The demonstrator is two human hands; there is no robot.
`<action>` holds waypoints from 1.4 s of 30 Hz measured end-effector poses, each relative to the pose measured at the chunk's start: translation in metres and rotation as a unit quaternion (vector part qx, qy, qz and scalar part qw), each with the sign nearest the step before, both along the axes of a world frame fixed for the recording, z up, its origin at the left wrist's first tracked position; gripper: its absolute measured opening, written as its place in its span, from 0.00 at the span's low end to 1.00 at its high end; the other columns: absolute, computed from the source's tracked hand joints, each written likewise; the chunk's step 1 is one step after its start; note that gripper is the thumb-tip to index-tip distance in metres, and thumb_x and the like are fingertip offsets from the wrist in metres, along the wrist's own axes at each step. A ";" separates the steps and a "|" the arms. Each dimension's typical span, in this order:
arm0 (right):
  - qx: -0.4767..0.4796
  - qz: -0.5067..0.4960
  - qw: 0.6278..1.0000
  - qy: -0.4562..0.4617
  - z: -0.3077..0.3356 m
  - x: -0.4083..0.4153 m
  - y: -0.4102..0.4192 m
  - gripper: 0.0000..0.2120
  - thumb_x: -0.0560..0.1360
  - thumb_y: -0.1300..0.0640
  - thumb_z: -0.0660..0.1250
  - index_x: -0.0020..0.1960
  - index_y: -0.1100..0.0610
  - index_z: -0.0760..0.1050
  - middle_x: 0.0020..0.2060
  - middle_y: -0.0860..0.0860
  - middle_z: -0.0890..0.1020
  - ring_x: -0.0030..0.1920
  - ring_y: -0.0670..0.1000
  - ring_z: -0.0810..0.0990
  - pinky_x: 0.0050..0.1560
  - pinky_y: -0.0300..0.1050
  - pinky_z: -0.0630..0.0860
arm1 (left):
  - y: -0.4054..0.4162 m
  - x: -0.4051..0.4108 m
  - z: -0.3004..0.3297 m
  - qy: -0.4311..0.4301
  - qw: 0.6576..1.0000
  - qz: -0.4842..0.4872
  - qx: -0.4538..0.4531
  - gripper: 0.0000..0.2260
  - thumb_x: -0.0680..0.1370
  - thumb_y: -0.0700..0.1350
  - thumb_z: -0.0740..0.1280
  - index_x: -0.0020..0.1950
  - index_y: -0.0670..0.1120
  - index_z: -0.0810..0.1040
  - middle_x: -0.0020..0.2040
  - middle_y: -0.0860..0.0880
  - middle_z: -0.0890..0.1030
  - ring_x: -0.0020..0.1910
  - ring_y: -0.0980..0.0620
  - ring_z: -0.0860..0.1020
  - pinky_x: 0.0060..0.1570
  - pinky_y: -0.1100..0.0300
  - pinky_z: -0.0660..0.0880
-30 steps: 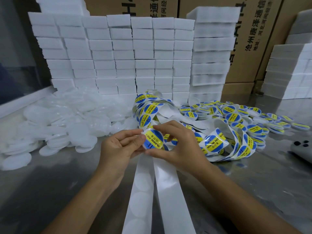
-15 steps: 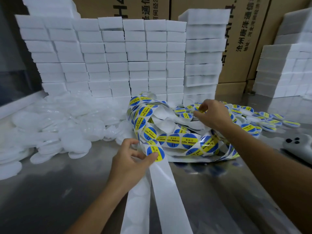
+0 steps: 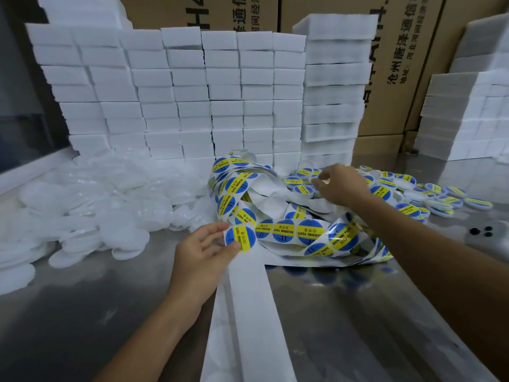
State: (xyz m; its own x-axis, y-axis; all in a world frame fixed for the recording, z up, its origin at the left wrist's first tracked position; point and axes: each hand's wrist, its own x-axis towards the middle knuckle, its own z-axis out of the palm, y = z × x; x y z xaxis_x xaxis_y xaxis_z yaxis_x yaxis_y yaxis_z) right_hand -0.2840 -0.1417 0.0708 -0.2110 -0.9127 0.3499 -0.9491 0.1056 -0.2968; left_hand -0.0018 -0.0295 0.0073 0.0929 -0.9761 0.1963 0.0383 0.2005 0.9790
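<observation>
A tangled backing strip point(image 3: 286, 230) carries round blue-and-yellow "soldering paste" stickers across the middle of the metal table. My left hand point(image 3: 201, 260) pinches the strip at its front sticker point(image 3: 240, 237), thumb on the sticker's lower edge and fingers behind it. Bare white backing strip point(image 3: 248, 312) trails from there toward me. My right hand point(image 3: 341, 186) reaches out over the pile of labelled round lids point(image 3: 407, 199) at the right. Its thumb and forefinger are curled on a lid point(image 3: 316, 180) at the pile's near-left edge.
A heap of plain white round lids point(image 3: 91, 210) covers the table's left side. Stacked white foam blocks point(image 3: 192, 92) form a wall behind, with more point(image 3: 468, 117) at the right and cardboard boxes point(image 3: 396, 64) beyond. A white device with dark dots point(image 3: 484, 234) lies at the right.
A second ago both hands held one sticker together at the strip's end. My right hand has since gone out to the labelled lid pile, and my left hand stayed on the strip.
</observation>
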 end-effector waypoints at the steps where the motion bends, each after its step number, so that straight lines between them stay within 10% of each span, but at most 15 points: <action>1: -0.040 0.021 0.999 -0.012 0.001 0.011 0.009 0.15 0.79 0.46 0.65 0.56 0.56 0.81 0.53 0.54 0.84 0.54 0.58 0.80 0.54 0.52 0.77 | 0.001 0.000 0.001 0.010 1.000 -0.014 -0.003 0.19 0.71 0.30 0.73 0.53 0.52 0.81 0.47 0.58 0.86 0.40 0.57 0.84 0.39 0.67 0.79; 7: -0.208 0.215 0.945 -0.133 -0.010 0.085 0.071 0.06 0.76 0.56 0.69 0.45 0.56 0.83 0.40 0.44 0.83 0.42 0.43 0.80 0.49 0.38 0.74 | 0.002 0.003 0.002 0.040 0.999 -0.014 -0.011 0.27 0.70 0.27 0.72 0.61 0.52 0.77 0.50 0.57 0.85 0.40 0.53 0.83 0.40 0.61 0.81; 12: -0.239 0.333 0.896 -0.170 -0.041 0.124 0.109 0.06 0.74 0.59 0.72 0.51 0.58 0.83 0.47 0.48 0.84 0.50 0.47 0.81 0.53 0.39 0.74 | 0.001 0.010 0.002 0.057 0.997 0.014 -0.040 0.19 0.73 0.29 0.71 0.56 0.50 0.76 0.39 0.48 0.86 0.37 0.54 0.84 0.35 0.63 0.79; 20: -0.233 0.364 0.897 -0.087 -0.051 0.121 0.111 0.08 0.74 0.55 0.74 0.50 0.58 0.85 0.47 0.51 0.84 0.48 0.52 0.83 0.47 0.54 0.79 | 0.000 0.010 -0.006 -0.065 0.991 -0.013 -0.115 0.17 0.74 0.31 0.71 0.40 0.53 0.73 0.40 0.51 0.86 0.38 0.55 0.84 0.37 0.65 0.79; 33: -0.205 0.372 0.893 -0.147 -0.052 0.118 0.111 0.03 0.75 0.59 0.72 0.44 0.56 0.83 0.37 0.45 0.81 0.37 0.43 0.78 0.40 0.39 0.75 | 0.006 0.010 -0.004 -0.253 0.940 -0.002 -0.227 0.18 0.74 0.30 0.67 0.42 0.54 0.70 0.38 0.51 0.75 0.32 0.48 0.74 0.35 0.57 0.74; 37: -0.153 0.266 0.899 -0.312 -0.051 0.118 0.108 0.05 0.73 0.58 0.71 0.38 0.53 0.82 0.32 0.45 0.82 0.34 0.42 0.78 0.37 0.38 0.75 | 0.001 0.013 -0.011 -0.247 0.944 0.000 -0.217 0.20 0.74 0.29 0.67 0.40 0.56 0.71 0.37 0.53 0.75 0.31 0.48 0.73 0.33 0.63 0.72; 42: -0.075 0.106 0.807 -0.576 -0.039 0.104 0.102 0.14 0.73 0.57 0.72 0.28 0.52 0.81 0.25 0.43 0.77 0.26 0.41 0.70 0.31 0.38 0.68 | -0.008 0.017 -0.020 -0.219 0.958 0.057 -0.174 0.14 0.74 0.37 0.72 0.38 0.54 0.72 0.36 0.58 0.79 0.31 0.57 0.76 0.33 0.70 0.72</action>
State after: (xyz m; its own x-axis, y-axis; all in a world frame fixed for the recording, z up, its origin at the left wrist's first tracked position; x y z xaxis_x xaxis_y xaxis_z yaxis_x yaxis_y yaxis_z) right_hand -0.1798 -0.0396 0.0321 -0.3205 -0.9363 0.1435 -0.0273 -0.1423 -0.9894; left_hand 0.0155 -0.0376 -0.0127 0.0291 -0.8327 0.5529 -0.4034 0.4964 0.7687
